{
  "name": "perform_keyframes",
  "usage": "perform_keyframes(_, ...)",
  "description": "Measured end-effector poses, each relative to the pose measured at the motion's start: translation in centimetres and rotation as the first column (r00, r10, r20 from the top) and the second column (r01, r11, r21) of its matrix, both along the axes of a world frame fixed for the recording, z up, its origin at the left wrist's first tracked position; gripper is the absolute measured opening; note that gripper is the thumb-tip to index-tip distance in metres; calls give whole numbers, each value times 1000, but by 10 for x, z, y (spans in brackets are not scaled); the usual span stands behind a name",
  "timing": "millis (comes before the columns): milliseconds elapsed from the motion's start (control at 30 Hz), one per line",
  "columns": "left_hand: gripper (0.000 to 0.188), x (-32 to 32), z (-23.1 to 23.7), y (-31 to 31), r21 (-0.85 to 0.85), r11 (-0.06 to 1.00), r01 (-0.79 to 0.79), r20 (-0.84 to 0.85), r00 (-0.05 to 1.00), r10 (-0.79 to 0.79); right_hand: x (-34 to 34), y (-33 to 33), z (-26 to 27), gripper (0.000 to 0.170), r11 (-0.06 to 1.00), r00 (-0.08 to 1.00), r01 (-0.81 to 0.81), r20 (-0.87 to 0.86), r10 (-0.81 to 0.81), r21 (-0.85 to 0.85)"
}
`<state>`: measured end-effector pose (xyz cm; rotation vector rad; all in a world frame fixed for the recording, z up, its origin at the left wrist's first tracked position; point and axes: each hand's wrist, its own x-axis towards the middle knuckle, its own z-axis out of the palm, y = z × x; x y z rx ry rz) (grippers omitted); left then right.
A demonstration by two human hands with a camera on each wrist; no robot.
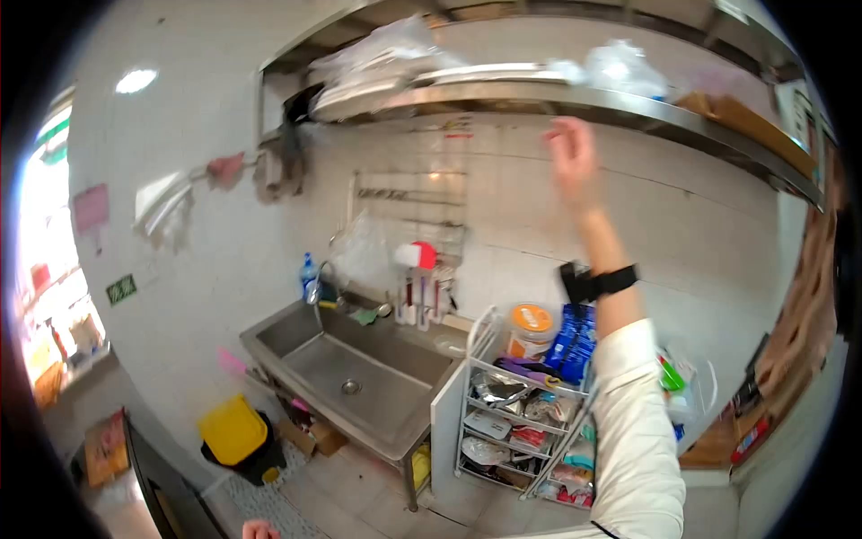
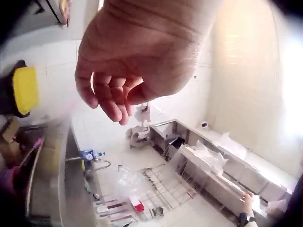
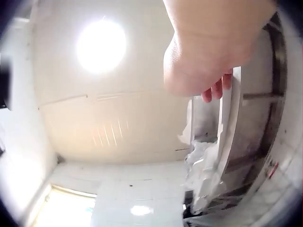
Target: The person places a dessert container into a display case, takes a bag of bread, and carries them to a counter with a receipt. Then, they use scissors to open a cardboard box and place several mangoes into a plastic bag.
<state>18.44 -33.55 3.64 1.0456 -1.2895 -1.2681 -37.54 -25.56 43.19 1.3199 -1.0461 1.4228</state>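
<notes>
My right hand [image 1: 575,166] is raised high, overlapping the wall just under the front edge of the metal shelf [image 1: 503,93]. Nothing shows in its fingers, which bend slightly; in the right wrist view the fingertips [image 3: 217,90] appear against the shelf's edge, and the palm is hidden. On the shelf above lie white flat items [image 1: 489,74] and a clear plastic bag [image 1: 621,70]. Low at the bottom edge of the head view, only part of my left hand [image 1: 259,531] appears. Seen from its own wrist, the left hand [image 2: 137,61] hangs with loosely curled fingers and holds nothing.
A steel sink [image 1: 377,382] stands against the wall, with utensils [image 1: 420,296] hanging behind it. Beside it is a wire drawer cart [image 1: 512,422] bearing an orange-lidded tub [image 1: 532,331] and blue packets [image 1: 573,346]. A yellow-lidded bin [image 1: 235,429] sits on the floor at left.
</notes>
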Motion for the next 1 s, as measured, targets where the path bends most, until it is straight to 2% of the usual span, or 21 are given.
perform_keyframes(33,9,-16,9,-3,-26,1000,5,7,1000,-5,-9,5,15,17,974,969,228,-95,-229,-18)
perform_keyframes(67,9,-28,11,-2,-49,999,3,17,1000,-2,-16,5,24,18,959,958,285,-20,-285,-1)
perform_keyframes(100,9,-37,-12,-11,-39,998,-47,-2,999,47,-32,2,28,20,962,962,272,-10,-272,-27)
perform_keyframes(133,9,-40,-36,-19,34,992,-121,-80,989,124,-36,3,31,23,941,940,338,46,-337,-4)
perform_keyframes(167,8,-43,-51,-24,115,978,-176,-150,970,193,-53,1,40,24,920,921,390,16,-390,-34)
perform_keyframes(200,8,-55,-44,-22,229,945,-233,-257,922,289,-73,-2,50,25,884,887,455,-37,-461,-104)
perform_keyframes(267,8,-53,-76,-45,272,943,-190,-283,921,267,-82,-3,70,27,838,844,524,-41,-535,-151)
perform_keyframes(300,9,-53,-88,-56,318,938,-140,-308,920,242,-90,-3,82,29,735,746,628,-69,-662,-256)
perform_keyframes(333,10,-55,-87,-64,251,951,-180,-197,952,232,-101,-3,97,31,692,695,649,-124,-708,-316)
perform_keyframes(367,10,-59,-77,-72,263,944,-199,-200,946,255,-114,-4,115,33,637,638,687,-128,-759,-351)
perform_keyframes(433,11,-67,-50,-94,226,958,-178,-178,959,220,-111,-9,141,34,551,549,777,-99,-830,-304)
perform_keyframes(500,12,-73,-64,-143,309,925,-221,-177,942,284,-115,-19,164,33,483,474,819,-110,-874,-310)
perform_keyframes(567,12,-78,-65,-165,211,967,-144,-244,950,195,-125,-33,178,31,422,409,847,-109,-906,-323)
perform_keyframes(633,12,-84,-57,-180,218,970,-110,-266,949,167,-110,-60,170,30,433,403,833,-158,-901,-344)
perform_keyframes(700,11,-83,-54,-201,325,944,-50,-196,973,118,-83,-86,158,28,433,382,823,-206,-901,-367)
perform_keyframes(767,11,-67,-62,-223,347,936,-63,-148,981,121,-49,-115,141,25,372,267,858,-313,-912,-353)
perform_keyframes(833,12,-34,-79,-242,197,978,64,-272,962,-8,-19,-144,133,24,346,225,858,-327,-918,-380)
perform_keyframes(867,13,-17,-82,-257,161,985,60,-185,982,-30,-4,-160,131,24,397,285,853,-335,-898,-338)
perform_keyframes(933,12,14,-72,-281,181,981,65,-167,985,-34,22,-196,129,25,502,395,826,-372,-840,-257)
perform_keyframes(967,12,29,-67,-289,202,977,63,-145,989,-34,33,-215,128,25,501,393,829,-378,-838,-249)
perform_keyframes(1000,12,45,-61,-295,209,976,67,-141,989,-38,48,-237,126,24,543,448,819,-383,-808,-186)
